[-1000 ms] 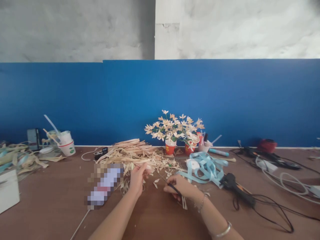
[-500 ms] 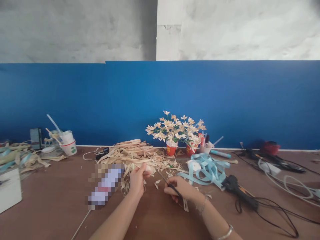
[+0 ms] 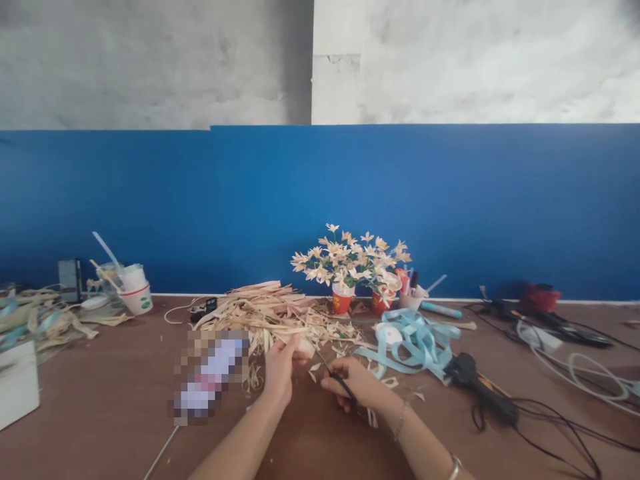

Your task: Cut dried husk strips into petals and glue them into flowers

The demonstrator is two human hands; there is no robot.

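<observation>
Between the thumb and fingers of my left hand (image 3: 280, 372) is a pale piece of husk (image 3: 306, 347), pinched just in front of the husk pile. My right hand (image 3: 359, 381) grips black-handled scissors (image 3: 341, 383), fingers wrapped round the loops. Their thin blades point up and left toward the held husk; whether they touch it I cannot tell. Behind my hands spreads a heap of dry husk strips (image 3: 265, 303), with small cut scraps (image 3: 315, 367) scattered on the table around the scissors.
Husk flowers (image 3: 340, 257) stand in red cups (image 3: 342, 303) at the back. Light-blue ribbon (image 3: 420, 340) lies tangled to the right, beside a black glue gun (image 3: 467, 373) and cables. A pixelated oblong (image 3: 210, 377) rests left of my hands. A white cup (image 3: 137, 298) stands farther left.
My left hand has shifted slightly right with the husk. The right hand and scissors have moved a little left, so the blades sit closer to the husk.
</observation>
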